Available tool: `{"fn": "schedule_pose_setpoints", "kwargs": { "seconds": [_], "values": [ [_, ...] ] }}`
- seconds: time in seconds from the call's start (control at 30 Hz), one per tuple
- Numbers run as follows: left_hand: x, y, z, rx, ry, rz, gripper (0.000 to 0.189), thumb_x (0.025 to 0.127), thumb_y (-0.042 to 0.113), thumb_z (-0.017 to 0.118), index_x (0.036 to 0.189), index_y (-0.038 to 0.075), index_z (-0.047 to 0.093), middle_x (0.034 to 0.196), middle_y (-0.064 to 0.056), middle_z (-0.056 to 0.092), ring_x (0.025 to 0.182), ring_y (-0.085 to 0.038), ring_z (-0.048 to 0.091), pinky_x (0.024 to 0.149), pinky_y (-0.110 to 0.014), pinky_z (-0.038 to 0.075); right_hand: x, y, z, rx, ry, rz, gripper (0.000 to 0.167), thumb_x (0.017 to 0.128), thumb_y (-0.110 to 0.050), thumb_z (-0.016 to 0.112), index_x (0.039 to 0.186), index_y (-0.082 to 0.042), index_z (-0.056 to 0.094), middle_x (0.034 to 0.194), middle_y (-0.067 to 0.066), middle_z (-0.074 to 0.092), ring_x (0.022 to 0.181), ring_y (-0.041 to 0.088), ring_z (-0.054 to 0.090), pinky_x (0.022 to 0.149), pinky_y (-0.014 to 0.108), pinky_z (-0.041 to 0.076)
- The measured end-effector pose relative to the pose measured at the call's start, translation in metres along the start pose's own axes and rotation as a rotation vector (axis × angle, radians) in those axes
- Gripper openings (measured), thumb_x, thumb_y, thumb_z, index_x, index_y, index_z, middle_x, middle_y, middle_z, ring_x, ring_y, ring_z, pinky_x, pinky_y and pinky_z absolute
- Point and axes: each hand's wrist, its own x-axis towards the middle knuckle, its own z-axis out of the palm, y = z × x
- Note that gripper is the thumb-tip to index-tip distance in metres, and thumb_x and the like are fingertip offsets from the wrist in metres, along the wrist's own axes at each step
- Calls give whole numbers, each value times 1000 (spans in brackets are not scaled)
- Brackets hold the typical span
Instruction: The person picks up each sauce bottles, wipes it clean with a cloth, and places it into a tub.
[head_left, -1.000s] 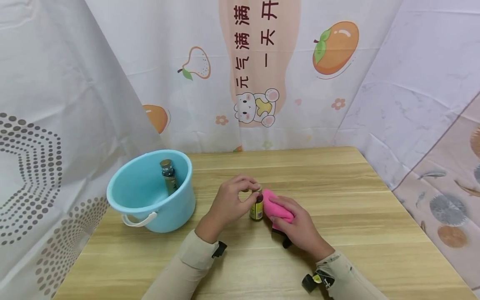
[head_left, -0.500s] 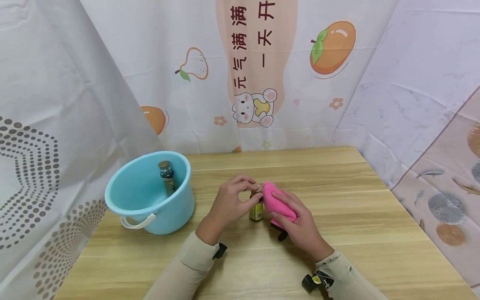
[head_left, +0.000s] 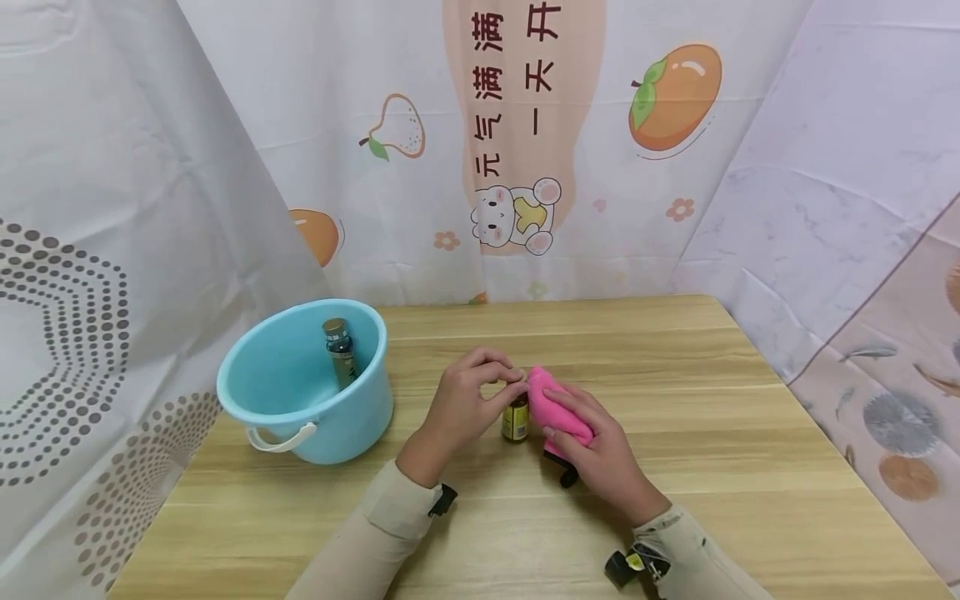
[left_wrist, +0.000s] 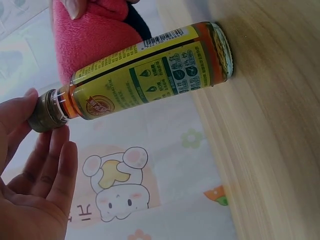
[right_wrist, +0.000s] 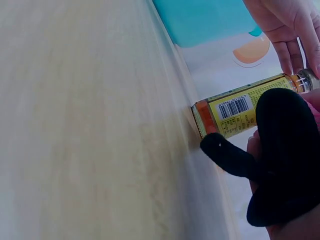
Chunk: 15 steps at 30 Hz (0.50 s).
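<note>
Cap pinched in my left hand (head_left: 467, 402), bottle (head_left: 516, 422) upright on the wooden table (head_left: 697, 375).

The bottle's long axis runs vertically, base down on the wood and dark metal cap (left_wrist: 46, 112) up, with the barcode on its yellow label facing my side; my left thumb and fingertips are clamped on that cap, while my right hand (head_left: 602, 446) is curled round a pink fluffy thing (head_left: 550, 415) with a black part, its long axis slanting so the tip points away from me and leftward, near the bottle's neck, though I cannot tell whether they touch; off to the left sits the light-blue bucket (head_left: 348, 429), a second bottle (head_left: 342, 357) leaning inside it, cap end up.
</note>
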Motion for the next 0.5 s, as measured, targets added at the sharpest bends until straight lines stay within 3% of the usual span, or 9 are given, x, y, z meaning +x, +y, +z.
{"fn": "schedule_pose_setpoints", "kwargs": {
  "seconds": [0.5],
  "values": [
    [0,0,-3,-11,-29,-6,15,92,23,81,101,12,82,106,3,71,101,-10,69,87,-24,60,-1,6,1,-58,-30,74,48,97,-21,75,142,-34,62,151,-4,55,133,18,56,102,22,52]
  ]
}}
